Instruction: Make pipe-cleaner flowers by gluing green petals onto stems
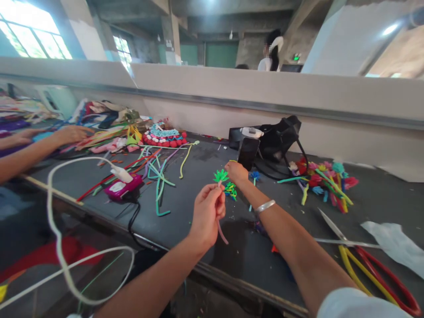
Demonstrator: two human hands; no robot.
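My left hand (207, 214) pinches the pinkish stem (222, 233) of a pipe-cleaner flower with green petals (221, 176) spread at its top. Just beyond the petals is my right hand (236, 173), curled with its fingers mostly hidden; a small yellow bit shows at its far edge. What it holds, if anything, I cannot make out. Below it lies a small pile of short green, yellow and blue pieces (231, 191). A blue flower (255, 175) is beside my right wrist, its light stem partly behind the forearm. A dark phone (248, 152) stands upright behind my right hand.
Scissors (344, 242) lie open on the right near a white sheet (394, 243). Finished-looking flowers (327, 179) are heaped behind them, beside a black bag (281, 139). Left are loose pipe cleaners (159, 172), a purple device (122, 187), a white cable (53, 212) and another person's hand (71, 134).
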